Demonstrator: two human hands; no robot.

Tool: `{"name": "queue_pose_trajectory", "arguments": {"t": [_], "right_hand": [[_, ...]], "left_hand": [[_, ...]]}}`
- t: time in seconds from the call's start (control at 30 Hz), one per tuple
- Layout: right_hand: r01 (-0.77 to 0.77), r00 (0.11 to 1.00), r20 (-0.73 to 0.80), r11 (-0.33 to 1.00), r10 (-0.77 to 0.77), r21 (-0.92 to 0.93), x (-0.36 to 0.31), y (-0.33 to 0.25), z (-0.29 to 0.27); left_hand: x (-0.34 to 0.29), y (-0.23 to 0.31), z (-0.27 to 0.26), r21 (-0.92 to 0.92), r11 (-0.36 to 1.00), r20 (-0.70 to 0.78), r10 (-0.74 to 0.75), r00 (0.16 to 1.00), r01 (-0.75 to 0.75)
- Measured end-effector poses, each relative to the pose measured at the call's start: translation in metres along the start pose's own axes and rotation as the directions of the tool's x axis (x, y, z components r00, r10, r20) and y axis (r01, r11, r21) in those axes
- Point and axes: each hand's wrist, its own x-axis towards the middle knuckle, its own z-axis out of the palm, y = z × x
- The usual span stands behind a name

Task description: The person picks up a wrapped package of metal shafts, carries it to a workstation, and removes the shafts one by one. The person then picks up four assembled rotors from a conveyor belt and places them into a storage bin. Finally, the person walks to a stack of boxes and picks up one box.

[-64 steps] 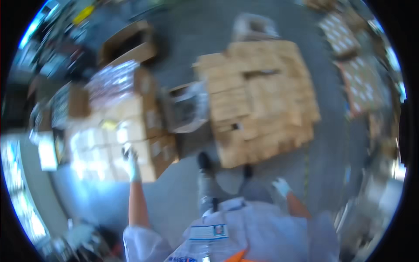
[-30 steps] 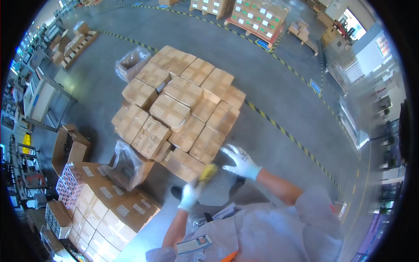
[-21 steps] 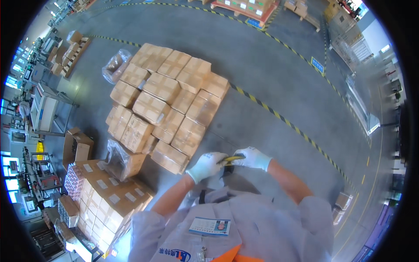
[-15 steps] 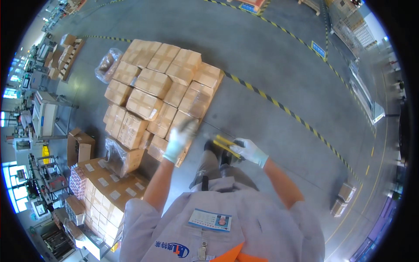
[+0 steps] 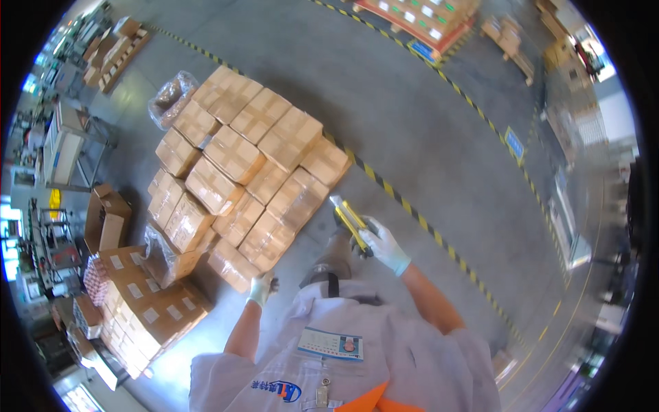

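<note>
My right hand point(image 5: 386, 248), in a white glove, is closed around a long yellow utility knife point(image 5: 351, 221). The knife's pale tip points away from me, toward the stacked cartons. Lower on the left, my gloved left hand point(image 5: 262, 287) hangs by the near corner of the closest brown carton point(image 5: 235, 264). Its fingers are loosely bent and apart, with nothing seen in them; whether it touches the carton I cannot tell. The taped cartons point(image 5: 237, 152) are stacked in layers to my front left.
An opened carton with a plastic liner point(image 5: 165, 257) sits by a large labelled carton stack point(image 5: 141, 288). Beyond the cartons lies a clear plastic bag point(image 5: 171, 99). Black-and-yellow floor tape point(image 5: 405, 206) runs past on the right. A loaded pallet point(image 5: 425, 17) stands far ahead.
My left hand has come back toward me and down, from above the cartons to their near corner. The knife stays in my right hand, now held more upright. My view has turned somewhat.
</note>
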Motion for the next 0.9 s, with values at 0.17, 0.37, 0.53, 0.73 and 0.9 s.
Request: {"name": "queue_pose_trajectory", "arguments": {"t": [0.17,0.37,0.53,0.73,0.9], "right_hand": [[0.092,0.993,0.106,0.853,-0.043,-0.514,0.087,-0.078,-0.017],[0.216,0.969,0.244,0.382,0.027,-0.899,0.22,-0.116,-0.043],[0.462,0.883,0.457,-0.039,0.105,-0.886,0.347,-0.125,-0.033],[0.668,0.729,0.583,-0.185,0.359,-0.721,0.497,-0.075,0.01],[0.786,0.592,0.629,-0.186,0.504,-0.59,0.594,-0.021,0.03]], "left_hand": [[0.025,0.016,0.025,-0.211,0.974,-0.105,-0.103,0.989,0.079],[-0.003,0.095,0.111,-0.43,0.901,-0.004,0.06,0.998,-0.056],[-0.015,0.077,0.147,-0.683,0.707,-0.164,0.092,0.982,-0.18],[-0.064,-0.04,0.23,-0.915,0.401,-0.275,-0.552,0.787,-0.039],[-0.119,-0.025,0.352,-0.956,0.289,-0.179,-0.725,0.665,0.058]]}}
